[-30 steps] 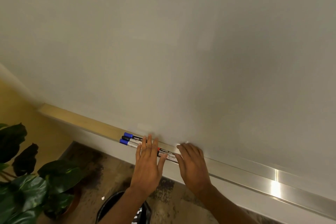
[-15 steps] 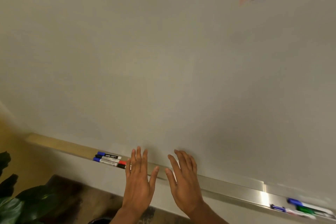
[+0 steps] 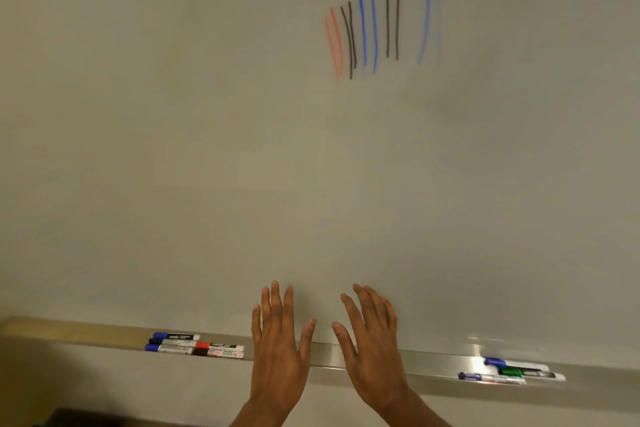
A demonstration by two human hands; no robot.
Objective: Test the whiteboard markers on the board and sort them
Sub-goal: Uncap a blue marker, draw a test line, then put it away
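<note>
A large whiteboard (image 3: 242, 149) fills the view, with red, black and blue test strokes (image 3: 370, 31) at its upper right. On the metal tray (image 3: 325, 359) below it, several markers (image 3: 194, 346) with blue, black and red caps lie in a tidy group at the left. A second group of markers (image 3: 512, 373), blue and green capped, lies at the right. My left hand (image 3: 278, 347) and my right hand (image 3: 372, 343) hover side by side in front of the tray's middle, fingers spread and straight, holding nothing.
The tray's left end (image 3: 52, 329) looks tan in the light. A dark shape (image 3: 86, 418) shows at the bottom left corner. A bright glare spot (image 3: 479, 347) sits on the tray right of my hands.
Both hands have lifted off the left marker group and now hover with fingers spread. The view swung right and up, bringing the test strokes and the right marker group into sight.
</note>
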